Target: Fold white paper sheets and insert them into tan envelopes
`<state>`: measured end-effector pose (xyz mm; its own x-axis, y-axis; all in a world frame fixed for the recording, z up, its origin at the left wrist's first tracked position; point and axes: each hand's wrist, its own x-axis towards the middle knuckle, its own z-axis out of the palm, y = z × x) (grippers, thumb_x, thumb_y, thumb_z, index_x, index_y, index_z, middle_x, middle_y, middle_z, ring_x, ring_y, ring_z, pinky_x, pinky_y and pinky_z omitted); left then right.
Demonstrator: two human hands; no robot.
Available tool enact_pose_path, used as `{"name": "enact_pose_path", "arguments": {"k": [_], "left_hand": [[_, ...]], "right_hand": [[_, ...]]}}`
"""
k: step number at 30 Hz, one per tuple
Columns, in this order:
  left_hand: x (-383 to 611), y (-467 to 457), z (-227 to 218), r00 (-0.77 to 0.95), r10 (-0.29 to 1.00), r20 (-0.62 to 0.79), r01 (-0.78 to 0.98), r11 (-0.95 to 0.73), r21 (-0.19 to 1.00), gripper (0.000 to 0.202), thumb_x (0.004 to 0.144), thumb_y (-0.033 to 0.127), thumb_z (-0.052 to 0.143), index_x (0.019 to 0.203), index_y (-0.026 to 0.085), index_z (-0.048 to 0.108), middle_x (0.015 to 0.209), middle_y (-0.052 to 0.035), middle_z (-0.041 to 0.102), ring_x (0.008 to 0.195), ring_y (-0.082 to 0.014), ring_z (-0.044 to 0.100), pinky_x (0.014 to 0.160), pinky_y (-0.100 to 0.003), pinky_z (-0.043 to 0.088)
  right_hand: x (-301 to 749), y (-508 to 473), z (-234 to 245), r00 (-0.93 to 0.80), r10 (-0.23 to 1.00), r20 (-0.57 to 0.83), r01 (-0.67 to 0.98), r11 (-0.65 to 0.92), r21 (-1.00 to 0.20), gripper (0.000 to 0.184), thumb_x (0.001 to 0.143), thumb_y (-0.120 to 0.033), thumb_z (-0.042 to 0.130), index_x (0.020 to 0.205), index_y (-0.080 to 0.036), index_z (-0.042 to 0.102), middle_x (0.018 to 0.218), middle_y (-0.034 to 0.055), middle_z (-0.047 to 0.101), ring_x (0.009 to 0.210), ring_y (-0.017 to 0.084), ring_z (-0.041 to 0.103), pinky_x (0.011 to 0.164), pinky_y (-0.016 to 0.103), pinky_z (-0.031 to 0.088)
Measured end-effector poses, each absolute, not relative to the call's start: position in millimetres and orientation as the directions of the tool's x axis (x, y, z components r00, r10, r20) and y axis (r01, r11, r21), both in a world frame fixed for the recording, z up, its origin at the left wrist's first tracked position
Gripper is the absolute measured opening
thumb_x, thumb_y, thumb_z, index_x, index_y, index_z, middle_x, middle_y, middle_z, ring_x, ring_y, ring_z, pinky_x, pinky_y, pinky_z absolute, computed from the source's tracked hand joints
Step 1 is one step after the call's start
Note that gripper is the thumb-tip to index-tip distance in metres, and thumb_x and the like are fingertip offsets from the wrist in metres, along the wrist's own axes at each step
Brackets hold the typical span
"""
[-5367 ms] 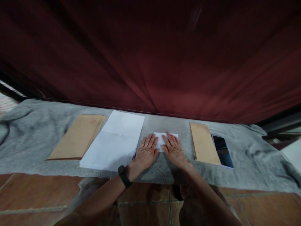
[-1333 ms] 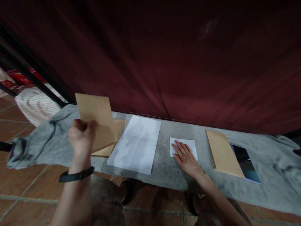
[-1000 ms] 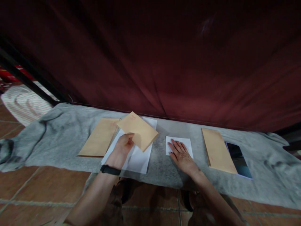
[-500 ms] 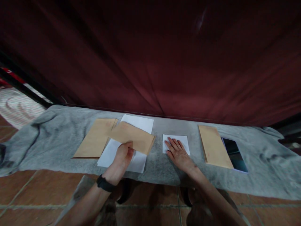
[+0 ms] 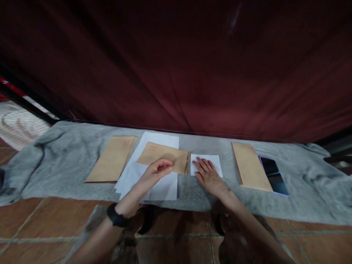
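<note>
Phone (screen dark) beside right envelope stack on grey cloth; red curtain behind

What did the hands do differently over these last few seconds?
The left hand left the folded white paper, picked one brown envelope off the left stack and carried it right, over the white sheets, to lie beside that paper. Whether it still grips it is unclear. The right hand stayed flat on the folded paper; the right stack and phone are unmoved.
</note>
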<state>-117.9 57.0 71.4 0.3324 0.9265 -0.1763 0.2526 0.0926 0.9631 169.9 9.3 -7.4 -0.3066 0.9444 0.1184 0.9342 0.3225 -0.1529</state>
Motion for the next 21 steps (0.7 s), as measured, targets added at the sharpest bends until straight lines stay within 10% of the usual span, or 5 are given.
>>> {"name": "enact_pose_path", "arguments": {"k": [3, 7, 15, 21], "left_hand": [[-106, 83, 58, 0.413, 0.901, 0.131, 0.499, -0.344, 0.796, 0.084, 0.064, 0.047, 0.088, 0.139, 0.024, 0.058, 0.158, -0.0151, 0.045, 0.149, -0.0373, 0.036, 0.121, -0.055, 0.030], [-98, 105, 40, 0.543, 0.839, 0.046, 0.718, -0.492, 0.492, 0.097, 0.079, 0.061, 0.075, 0.158, 0.024, 0.033, 0.169, -0.0200, 0.018, 0.157, -0.0389, 0.009, 0.123, -0.066, 0.006], [-73, 40, 48, 0.824, 0.548, 0.142, 0.496, -0.820, 0.285, 0.067, 0.089, 0.050, 0.070, 0.146, 0.024, 0.048, 0.159, -0.0118, 0.044, 0.154, -0.0295, 0.027, 0.127, -0.053, 0.014], [-77, 16, 56, 0.879, 0.473, 0.052, 0.443, -0.853, 0.277, 0.015, 0.093, 0.037, 0.067, 0.097, 0.022, 0.067, 0.101, -0.0046, 0.070, 0.108, -0.0234, 0.063, 0.103, -0.040, 0.044]], "right_hand": [[171, 10, -9, -0.301, 0.946, 0.117, 0.934, 0.317, -0.164, 0.053, 0.107, -0.038, 0.035, 0.158, -0.025, 0.038, 0.168, 0.0053, 0.027, 0.155, 0.026, 0.026, 0.127, 0.052, 0.023], [172, 12, -9, -0.306, 0.945, 0.116, 0.931, 0.323, -0.173, 0.052, 0.108, -0.041, 0.033, 0.157, -0.025, 0.040, 0.167, 0.0052, 0.031, 0.154, 0.026, 0.029, 0.126, 0.052, 0.026], [172, 12, -3, -0.323, 0.940, 0.112, 0.925, 0.339, -0.173, 0.052, 0.107, -0.037, 0.035, 0.157, -0.025, 0.039, 0.166, 0.0056, 0.033, 0.153, 0.026, 0.030, 0.125, 0.052, 0.027], [173, 11, -7, -0.319, 0.940, 0.122, 0.929, 0.336, -0.156, 0.053, 0.107, -0.039, 0.035, 0.158, -0.025, 0.038, 0.167, 0.0055, 0.030, 0.154, 0.027, 0.029, 0.126, 0.052, 0.026]]}}
